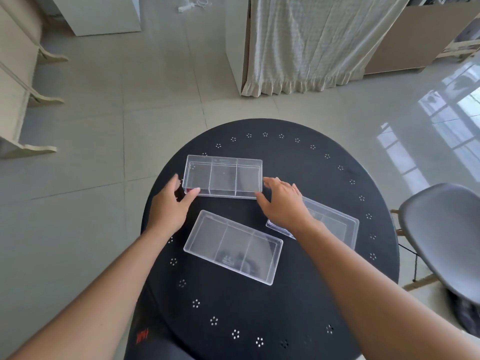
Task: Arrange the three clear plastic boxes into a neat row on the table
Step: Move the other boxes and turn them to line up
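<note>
Three clear plastic boxes with dividers lie on the round black table (298,294). The far box (222,177) lies level across the table. My left hand (170,203) clasps its left end, thumb on the front corner. My right hand (284,201) holds its right end, thumb at the front right corner. The near box (233,246) lies tilted between my forearms, touched by neither hand. The right box (331,223) also lies tilted, partly hidden under my right hand and wrist.
A grey chair (441,237) stands close to the table's right edge. Tiled floor surrounds the table, with a curtain-covered cabinet (298,48) beyond and white furniture (15,100) at the left.
</note>
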